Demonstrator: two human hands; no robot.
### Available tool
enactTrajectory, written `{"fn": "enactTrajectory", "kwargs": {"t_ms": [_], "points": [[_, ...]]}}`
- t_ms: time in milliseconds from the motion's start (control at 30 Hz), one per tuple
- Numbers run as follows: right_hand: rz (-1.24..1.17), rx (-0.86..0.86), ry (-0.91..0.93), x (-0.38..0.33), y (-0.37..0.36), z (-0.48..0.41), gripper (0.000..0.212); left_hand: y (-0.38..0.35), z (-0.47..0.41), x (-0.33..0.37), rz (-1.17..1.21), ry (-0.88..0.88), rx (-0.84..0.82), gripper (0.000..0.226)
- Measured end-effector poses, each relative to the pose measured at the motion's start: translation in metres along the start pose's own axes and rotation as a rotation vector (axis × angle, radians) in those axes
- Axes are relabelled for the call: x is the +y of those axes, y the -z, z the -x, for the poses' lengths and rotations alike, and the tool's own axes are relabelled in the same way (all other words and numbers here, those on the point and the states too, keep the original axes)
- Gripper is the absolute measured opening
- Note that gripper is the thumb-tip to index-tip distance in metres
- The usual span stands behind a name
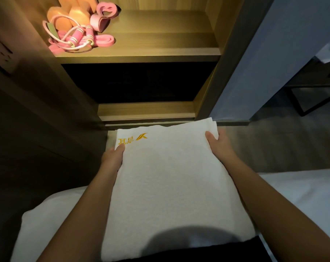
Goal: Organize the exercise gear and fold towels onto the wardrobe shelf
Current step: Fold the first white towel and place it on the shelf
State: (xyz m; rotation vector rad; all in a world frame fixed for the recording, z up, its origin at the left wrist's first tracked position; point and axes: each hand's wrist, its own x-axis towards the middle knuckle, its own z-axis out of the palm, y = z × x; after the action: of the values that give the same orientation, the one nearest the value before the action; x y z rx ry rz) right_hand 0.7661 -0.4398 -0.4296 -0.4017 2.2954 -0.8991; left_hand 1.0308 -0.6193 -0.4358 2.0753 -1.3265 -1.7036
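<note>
Closest to the camera there's a folded white towel [168,182], a thick flat stack of a few layers, held out level in front of the person over the edge of a bed [302,195] with white bedding. Both forearms run along its 2 long sides. The left hand [113,157] grips the left edge near the far corner, thumb pressed flat on top, and the rest of the fingers are tucked under where you can't see them. The right hand [220,146] does the same on the right edge, thumb on top, fingers curled around the side and under. Just beside the left thumb there's a yellow embroidered logo [132,139], upside down from this angle.

Past the towel's far edge is grey floor [273,144] and the base of an open wardrobe. Its bottom ledge [145,110] is just beyond the towel, then a dark compartment [141,82] above that, too shadowy to see into.

Further up is the lit shelf [160,46]. The exercise gear sits bunched in its left corner: a pink jump rope [79,39] with striped handles at the front, pink resistance bands [103,14] looped beside and under it, and peach-colored dumbbells [73,16] behind, all touching in 1 pile.
</note>
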Motion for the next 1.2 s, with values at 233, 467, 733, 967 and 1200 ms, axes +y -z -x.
{"fn": "enactTrajectory", "kwargs": {"t_ms": [233,467,733,967,1200], "points": [[-0.361,-0.398,-0.370,-0.004,0.028,-0.023,0.034,0.015,0.000,0.011,0.221,0.190,-0.273,0.017],[-0.456,-0.438,-0.350,-0.004,0.027,-0.042,0.037,0.015,-0.005,0.033,0.173,0.125,-0.359,0.021],[-0.078,-0.478,-0.136,-0.020,0.031,-0.063,0.060,0.023,-0.015,0.041,0.034,0.023,-0.290,0.017],[0.547,-0.625,0.346,-0.060,0.018,-0.083,0.039,0.000,-0.037,0.076,-0.676,-0.433,-0.196,0.038],[0.601,-0.977,0.318,-0.094,-0.017,-0.107,0.057,-0.034,-0.044,0.126,-0.956,-0.605,-0.648,0.052]]}}
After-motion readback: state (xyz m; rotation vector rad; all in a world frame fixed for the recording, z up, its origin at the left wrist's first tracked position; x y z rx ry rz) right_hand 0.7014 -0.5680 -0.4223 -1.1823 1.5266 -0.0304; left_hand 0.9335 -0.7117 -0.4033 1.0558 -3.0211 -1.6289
